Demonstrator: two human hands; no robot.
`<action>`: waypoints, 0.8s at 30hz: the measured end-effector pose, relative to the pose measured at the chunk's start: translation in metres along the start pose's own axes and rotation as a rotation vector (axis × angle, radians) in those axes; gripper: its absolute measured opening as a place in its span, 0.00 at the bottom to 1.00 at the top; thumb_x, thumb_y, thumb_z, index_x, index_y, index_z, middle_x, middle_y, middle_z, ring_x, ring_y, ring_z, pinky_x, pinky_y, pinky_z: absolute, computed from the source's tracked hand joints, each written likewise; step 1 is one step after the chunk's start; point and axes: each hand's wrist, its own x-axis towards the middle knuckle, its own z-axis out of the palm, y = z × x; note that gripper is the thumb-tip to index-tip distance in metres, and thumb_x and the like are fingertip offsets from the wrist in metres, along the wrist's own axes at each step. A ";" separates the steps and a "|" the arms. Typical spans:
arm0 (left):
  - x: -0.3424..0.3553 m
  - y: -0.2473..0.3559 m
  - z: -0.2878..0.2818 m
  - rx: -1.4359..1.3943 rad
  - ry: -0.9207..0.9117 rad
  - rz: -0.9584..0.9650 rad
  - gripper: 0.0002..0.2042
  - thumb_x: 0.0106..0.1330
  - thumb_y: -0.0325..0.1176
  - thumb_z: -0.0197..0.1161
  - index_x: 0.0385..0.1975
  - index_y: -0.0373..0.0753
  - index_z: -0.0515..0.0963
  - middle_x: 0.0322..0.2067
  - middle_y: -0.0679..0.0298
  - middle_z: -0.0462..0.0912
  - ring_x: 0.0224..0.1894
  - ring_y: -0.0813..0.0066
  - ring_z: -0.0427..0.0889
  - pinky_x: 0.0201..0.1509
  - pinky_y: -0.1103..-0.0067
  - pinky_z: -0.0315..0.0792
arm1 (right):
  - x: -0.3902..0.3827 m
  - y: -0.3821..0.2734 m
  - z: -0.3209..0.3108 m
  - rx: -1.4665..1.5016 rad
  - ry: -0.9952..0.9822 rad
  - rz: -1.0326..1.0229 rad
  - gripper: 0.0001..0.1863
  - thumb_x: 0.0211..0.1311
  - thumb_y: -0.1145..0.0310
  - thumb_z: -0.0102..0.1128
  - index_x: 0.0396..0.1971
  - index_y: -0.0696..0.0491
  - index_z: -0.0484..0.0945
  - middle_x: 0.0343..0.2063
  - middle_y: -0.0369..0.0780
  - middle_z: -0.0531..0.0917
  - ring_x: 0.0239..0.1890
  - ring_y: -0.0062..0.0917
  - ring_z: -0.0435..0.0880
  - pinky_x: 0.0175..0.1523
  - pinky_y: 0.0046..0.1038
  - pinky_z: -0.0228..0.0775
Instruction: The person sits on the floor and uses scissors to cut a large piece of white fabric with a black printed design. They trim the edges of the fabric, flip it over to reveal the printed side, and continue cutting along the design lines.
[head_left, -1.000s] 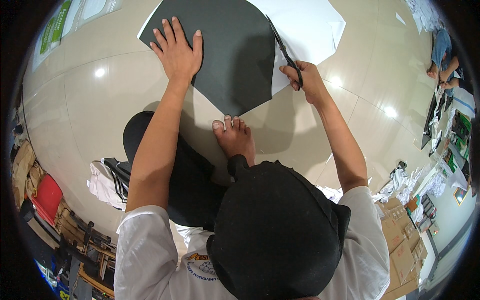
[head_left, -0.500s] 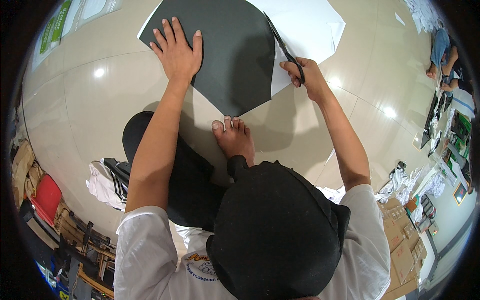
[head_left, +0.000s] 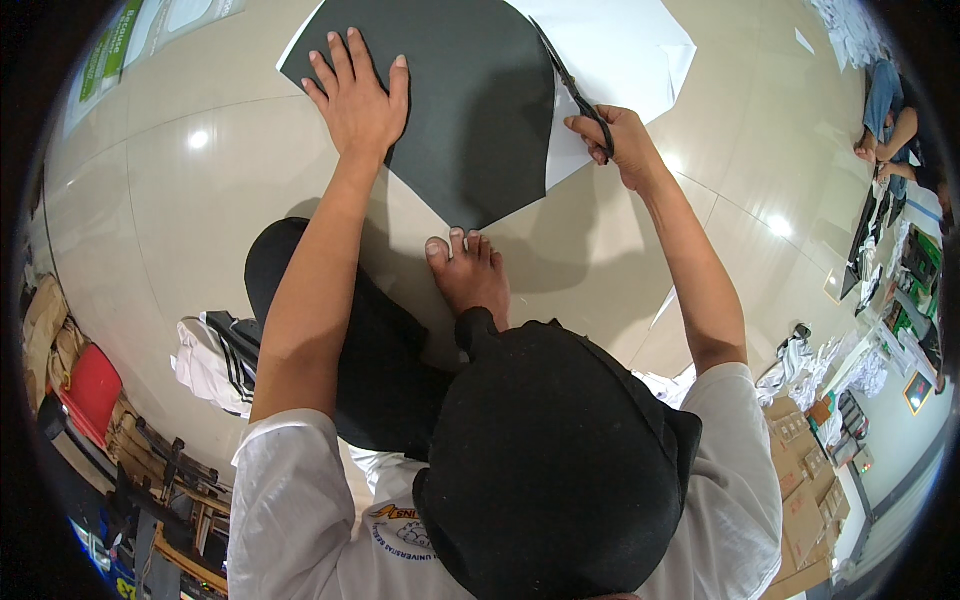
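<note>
In the head view, a large black sheet [head_left: 465,110] lies on the tiled floor [head_left: 180,240], nearest the floor's far side and well in from its left and right edges. The left hand [head_left: 362,118] rests flat on it beside its left edge, fingers spread, grasping nothing. The right hand [head_left: 632,148] is just beyond the sheet's right edge, its fingers closed around the handles of black scissors [head_left: 573,90], whose blades point away along the sheet's curved right side. White paper [head_left: 630,60] shows past that side and as a thin strip at the left corner; whether it is joined to the black sheet cannot be told. The sheet's near corner almost meets the toes of a bare foot [head_left: 468,278].

The far ends of both papers are cut off. The right palm and some finger parts are hidden, and how wide the blades stand is hard to make out. A black head covering [head_left: 560,450] blocks the floor's near part.
</note>
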 end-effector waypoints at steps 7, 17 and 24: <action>0.000 0.000 -0.001 0.010 0.002 0.004 0.42 0.80 0.62 0.47 0.84 0.38 0.55 0.84 0.45 0.54 0.85 0.34 0.45 0.86 0.42 0.36 | -0.001 -0.002 -0.005 -0.081 -0.014 0.012 0.17 0.62 0.58 0.80 0.28 0.54 0.81 0.18 0.29 0.74 0.17 0.14 0.69 0.25 0.21 0.58; -0.001 -0.005 0.004 -0.001 0.031 0.026 0.42 0.80 0.62 0.47 0.84 0.39 0.56 0.83 0.45 0.54 0.85 0.33 0.46 0.85 0.41 0.36 | -0.039 -0.009 -0.042 -0.133 -0.072 0.016 0.19 0.65 0.56 0.78 0.25 0.51 0.78 0.20 0.30 0.75 0.19 0.14 0.70 0.26 0.22 0.60; 0.000 -0.003 0.003 0.014 -0.005 0.004 0.41 0.80 0.62 0.47 0.84 0.39 0.54 0.84 0.45 0.52 0.85 0.34 0.45 0.85 0.41 0.37 | 0.000 -0.007 -0.078 -0.340 0.644 -0.295 0.24 0.62 0.51 0.81 0.33 0.57 0.83 0.26 0.35 0.83 0.32 0.21 0.81 0.41 0.27 0.73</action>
